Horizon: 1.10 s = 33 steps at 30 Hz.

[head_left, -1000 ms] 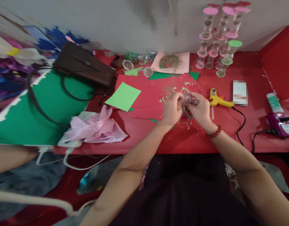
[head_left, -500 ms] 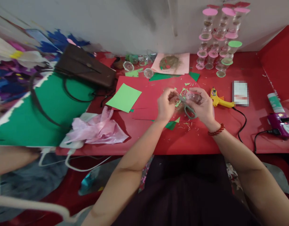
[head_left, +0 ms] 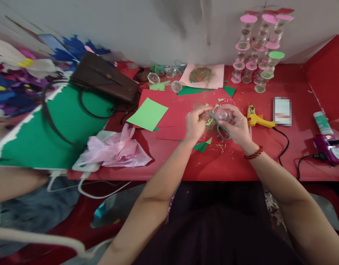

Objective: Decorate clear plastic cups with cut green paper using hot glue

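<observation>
My left hand [head_left: 195, 123] is closed in a pinch at the blade end of a pair of scissors [head_left: 224, 133]. The grey handle loops point toward my right hand, and the blade tips are hidden by my left fingers. My right hand [head_left: 238, 125] curls around a small clear plastic piece [head_left: 224, 115], cup-like with a pinkish tint. Its thumb lies close to the scissors; whether it touches them I cannot tell. Beneath both hands, light green paper scraps [head_left: 209, 121] are scattered over red sheets [head_left: 172, 116].
A yellow glue gun [head_left: 259, 118] lies right of my hands, its cord trailing forward. Stacked clear plastic pieces with pink and green discs [head_left: 250, 66] stand at the back. Leftward are a green square sheet [head_left: 147, 114], pink bag [head_left: 117, 149] and brown handbag [head_left: 103, 77].
The whole view shifts slightly as the head moves. Both hands stay close together over the scraps, with the clear piece turned a little in my right fingers.
</observation>
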Available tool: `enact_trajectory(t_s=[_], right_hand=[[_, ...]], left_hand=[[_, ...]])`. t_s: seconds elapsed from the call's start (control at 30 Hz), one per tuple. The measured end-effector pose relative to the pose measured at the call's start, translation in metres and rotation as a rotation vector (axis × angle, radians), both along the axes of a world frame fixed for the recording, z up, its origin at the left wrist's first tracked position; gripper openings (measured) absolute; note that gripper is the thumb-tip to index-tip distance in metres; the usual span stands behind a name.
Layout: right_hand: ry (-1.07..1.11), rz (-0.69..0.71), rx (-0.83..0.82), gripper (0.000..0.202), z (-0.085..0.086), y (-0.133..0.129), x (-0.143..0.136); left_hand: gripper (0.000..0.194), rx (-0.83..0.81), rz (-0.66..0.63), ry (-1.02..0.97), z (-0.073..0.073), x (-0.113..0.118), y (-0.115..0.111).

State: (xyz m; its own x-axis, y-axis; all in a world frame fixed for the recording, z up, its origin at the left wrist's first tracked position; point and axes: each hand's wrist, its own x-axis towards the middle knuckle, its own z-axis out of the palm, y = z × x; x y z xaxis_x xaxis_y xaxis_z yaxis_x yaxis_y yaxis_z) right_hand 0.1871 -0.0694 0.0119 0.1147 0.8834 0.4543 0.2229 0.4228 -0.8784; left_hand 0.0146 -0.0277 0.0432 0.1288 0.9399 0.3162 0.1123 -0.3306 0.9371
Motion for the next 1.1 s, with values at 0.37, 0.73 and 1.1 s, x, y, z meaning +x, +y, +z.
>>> enact_trajectory(t_s=[0.37,0.73,1.1], right_hand=[[-0.191,-0.077,0.124,0.034,0.013,-0.009,-0.005],[-0.326,-0.088,0.116,0.031,0.010,-0.016,-0.008],[-0.417,-0.123,0.188,0.043,0.008,-0.024,-0.014]], left_hand=[[0.035,-0.342,-0.343,-0.181,0.007,0.003,-0.014],[0.010,-0.280,-0.244,-0.089,0.007,0.009,-0.015],[0.019,-0.094,-0.205,0.166,0.012,0.009,-0.023]])
